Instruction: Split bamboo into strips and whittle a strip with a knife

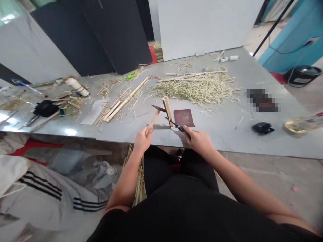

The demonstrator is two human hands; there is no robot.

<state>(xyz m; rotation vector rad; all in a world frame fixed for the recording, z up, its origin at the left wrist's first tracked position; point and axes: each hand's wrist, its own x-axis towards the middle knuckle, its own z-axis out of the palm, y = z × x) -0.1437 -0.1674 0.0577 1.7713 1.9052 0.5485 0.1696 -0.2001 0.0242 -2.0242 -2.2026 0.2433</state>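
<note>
My left hand (pixel 143 139) is wrapped round the wooden handle of a hammer (pixel 158 108), its dark metal head raised beside a split bamboo piece (pixel 167 112). That piece stands on end on the table, leaning slightly. Closed in my right hand (pixel 199 138) is a knife (pixel 181 128) with a black and teal handle. Its dark blade points left and crosses in front of the bamboo's lower part; whether it touches cannot be made out. Just right of the bamboo lies a brownish-red sheet that looks like sandpaper (pixel 185 117).
Behind the bamboo spreads a heap of thin shavings (pixel 199 88). Bamboo strips (pixel 126 101) lie to the left near a white sheet (pixel 94 111). A black object (pixel 262 128) and a yellow-rimmed container (pixel 294 127) sit at right. The grey table's (pixel 227 137) front edge is near my lap.
</note>
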